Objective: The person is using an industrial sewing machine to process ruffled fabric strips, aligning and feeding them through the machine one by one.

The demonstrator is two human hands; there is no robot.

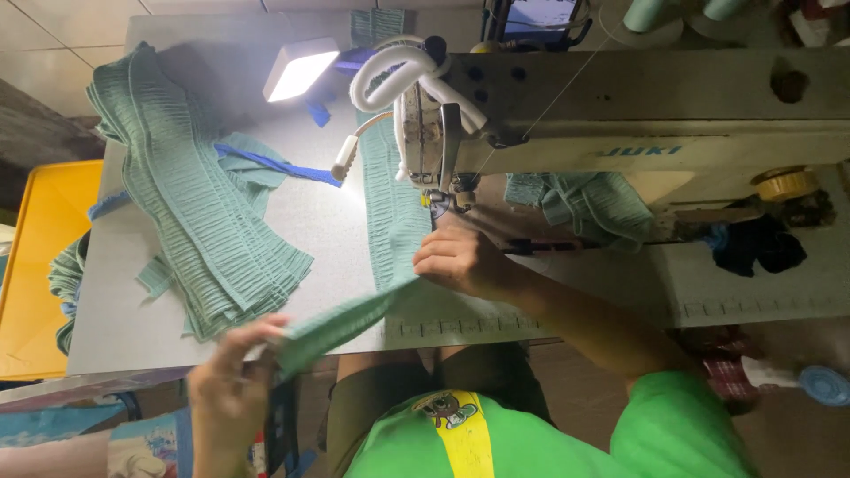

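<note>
A long green ruched fabric strip [394, 221] runs across the grey table under the sewing machine's needle area [447, 195]. My right hand [460, 258] presses the strip flat just in front of the needle, fingers curled on the cloth. My left hand [232, 376] is at the table's near edge, gripping the strip's free end [332, 327] and holding it taut between both hands. The needle itself is hidden behind the machine head.
A stack of green ruched strips [199, 204] lies on the table's left half, with blue tape [279, 164] beside it. A small lamp [299, 69] shines by the white machine [655, 106]. More green cloth [593, 208] sits under the machine arm. A yellow bin [35, 265] stands at the left.
</note>
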